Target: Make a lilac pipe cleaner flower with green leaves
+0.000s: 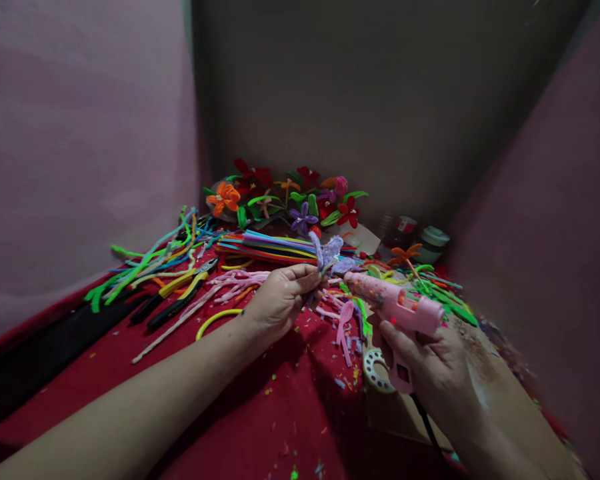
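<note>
My left hand (286, 300) pinches a lavender pipe-cleaner flower (330, 252) by its base, fingers closed, with the petals pointing up and away from me. Wrapped round the handle of a pink hot glue gun (395, 301), my right hand (433, 360) is closed. The glue gun's nozzle points left and sits right beside the flower's petals; whether it touches them I cannot tell. A small red light glows on the gun, and a black cord hangs from its handle.
Finished pipe-cleaner flowers (303, 217) stand at the back wall. Bundled pipe cleaners (270, 245) lie before them, loose green ones (140, 267) at left. Yellow-black pliers (180, 293) rest on the red cloth (260, 407). Cardboard (400, 417) and a white ring-shaped piece (373, 373) lie at right.
</note>
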Action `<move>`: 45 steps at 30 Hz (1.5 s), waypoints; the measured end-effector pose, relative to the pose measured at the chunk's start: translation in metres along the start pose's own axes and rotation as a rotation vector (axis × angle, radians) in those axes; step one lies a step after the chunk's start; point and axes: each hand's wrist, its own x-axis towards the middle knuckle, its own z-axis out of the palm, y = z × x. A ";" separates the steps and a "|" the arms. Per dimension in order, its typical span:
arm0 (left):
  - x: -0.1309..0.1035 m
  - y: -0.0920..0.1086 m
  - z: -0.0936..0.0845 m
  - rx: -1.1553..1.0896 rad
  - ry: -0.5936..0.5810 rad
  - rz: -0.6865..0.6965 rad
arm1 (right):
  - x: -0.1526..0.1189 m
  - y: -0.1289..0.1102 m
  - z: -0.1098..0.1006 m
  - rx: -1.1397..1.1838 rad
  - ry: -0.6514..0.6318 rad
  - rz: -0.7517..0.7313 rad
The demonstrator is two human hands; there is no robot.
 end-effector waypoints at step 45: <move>-0.001 0.002 0.004 -0.034 0.004 -0.010 | -0.002 -0.003 0.001 0.068 -0.091 0.053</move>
